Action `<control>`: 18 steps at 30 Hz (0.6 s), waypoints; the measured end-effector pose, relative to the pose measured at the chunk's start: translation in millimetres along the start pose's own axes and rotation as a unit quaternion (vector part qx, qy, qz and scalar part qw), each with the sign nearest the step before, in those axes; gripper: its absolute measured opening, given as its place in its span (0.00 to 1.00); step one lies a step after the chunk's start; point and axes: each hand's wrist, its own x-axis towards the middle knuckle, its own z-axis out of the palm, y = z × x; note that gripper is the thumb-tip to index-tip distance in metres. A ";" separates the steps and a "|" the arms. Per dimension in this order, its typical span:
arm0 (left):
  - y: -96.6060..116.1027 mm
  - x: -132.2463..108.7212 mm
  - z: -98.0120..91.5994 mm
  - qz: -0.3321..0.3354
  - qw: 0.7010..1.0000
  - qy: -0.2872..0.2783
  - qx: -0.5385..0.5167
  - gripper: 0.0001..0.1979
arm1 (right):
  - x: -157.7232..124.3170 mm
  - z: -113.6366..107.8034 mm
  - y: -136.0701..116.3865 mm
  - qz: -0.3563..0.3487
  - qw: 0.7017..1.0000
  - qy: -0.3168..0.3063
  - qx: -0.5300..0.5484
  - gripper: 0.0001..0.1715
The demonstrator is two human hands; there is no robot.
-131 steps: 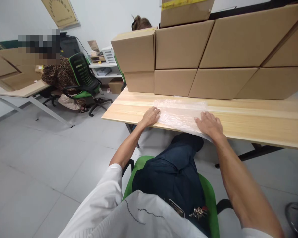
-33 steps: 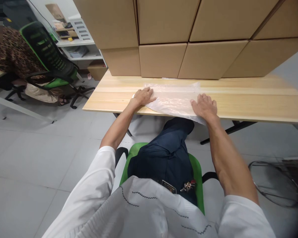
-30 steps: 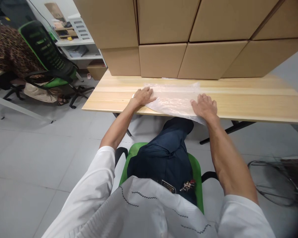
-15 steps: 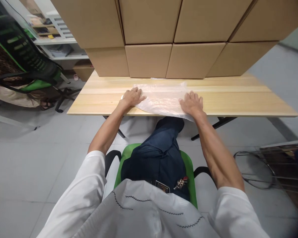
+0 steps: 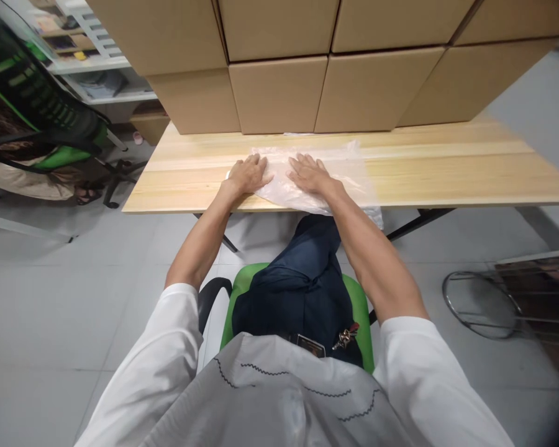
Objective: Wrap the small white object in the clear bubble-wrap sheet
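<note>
A thin, clear plastic bag (image 5: 349, 164) lies spread flat on the wooden table (image 5: 186, 180), its lower right corner hanging over the front edge. My left hand (image 5: 250, 174) rests on the left end of the bag, fingers stretched out. Flat on the middle of the plastic lies my right hand (image 5: 311, 174), palm down with the fingers extended. Neither hand grips anything. Wrinkles run through the bag, and part of it is hidden under my hands and right forearm.
Stacked cardboard boxes (image 5: 277, 96) stand along the back of the table. To the left are a black and green chair (image 5: 41, 118), with a person partly visible there, and a white shelf (image 5: 93, 65). A round metal frame (image 5: 479, 304) stands on the floor at right.
My right hand has slid left across the plastic, from its right end to the middle, closer to my left hand. My left hand has stayed at the left end. The view has shifted slightly.
</note>
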 end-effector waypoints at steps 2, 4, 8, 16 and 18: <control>-0.7 0.7 1.6 -0.003 1.000 0.005 -0.005 0.32 | 5.1 -0.8 14.0 0.017 1.000 0.013 -0.007 0.50; -1.2 1.5 3.5 -0.002 1.000 0.010 -0.012 0.32 | 7.1 -2.5 31.4 0.046 0.998 0.029 -0.009 0.51; -2.1 1.8 6.1 0.002 1.000 0.012 -0.024 0.31 | 4.2 -3.8 66.2 0.107 0.992 0.063 -0.003 0.51; -2.7 -1.7 1.3 -0.012 0.999 0.017 -0.048 0.31 | -15.9 -2.0 104.8 0.168 0.981 0.097 0.004 0.53; -3.4 -2.4 -0.9 -0.023 0.998 0.025 -0.053 0.30 | -21.0 -2.5 106.8 0.176 0.979 0.103 0.000 0.53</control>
